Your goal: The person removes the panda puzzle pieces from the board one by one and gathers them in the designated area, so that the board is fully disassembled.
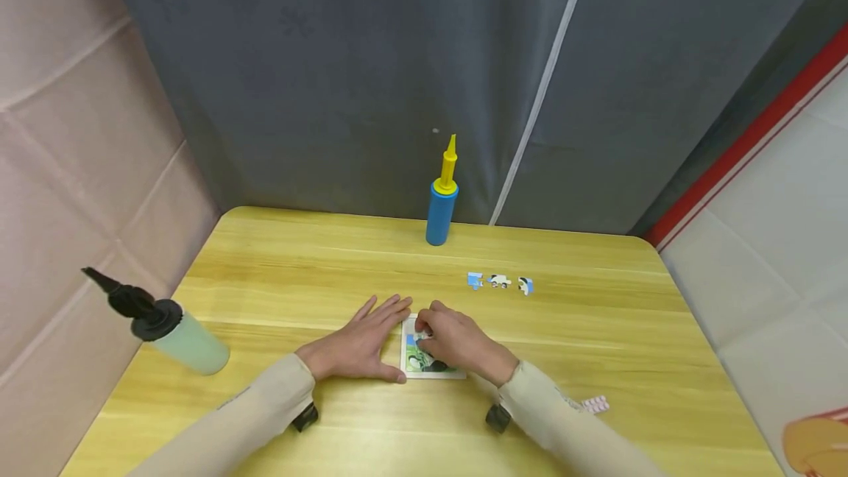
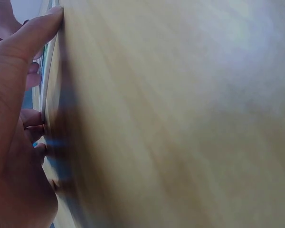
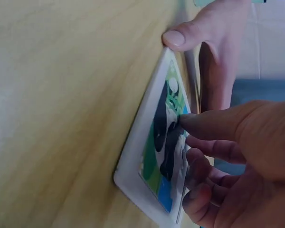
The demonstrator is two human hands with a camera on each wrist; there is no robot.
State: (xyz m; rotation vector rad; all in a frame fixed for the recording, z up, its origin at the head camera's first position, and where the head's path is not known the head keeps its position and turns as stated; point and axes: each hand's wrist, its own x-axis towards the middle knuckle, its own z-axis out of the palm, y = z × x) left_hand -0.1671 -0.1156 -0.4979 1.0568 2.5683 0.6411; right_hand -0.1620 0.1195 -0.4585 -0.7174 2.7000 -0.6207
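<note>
Nearer us than the blue pump [image 1: 440, 215] lies the puzzle board [image 1: 430, 375], our left hand [image 1: 361, 345] touching it with fingers spread, our right hand [image 1: 457, 338] curled over it, whether pinching a piece we cannot tell.

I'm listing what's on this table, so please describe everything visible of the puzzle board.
The puzzle board is thin and four-sided, its white frame edging a green, blue, black and white picture; its material is unclear. A pale patch at its far left may be an unfilled gap. It lies flat on the wood-patterned table. The left hand has its thumb at the near left corner; the right hand covers part of the picture.
</note>
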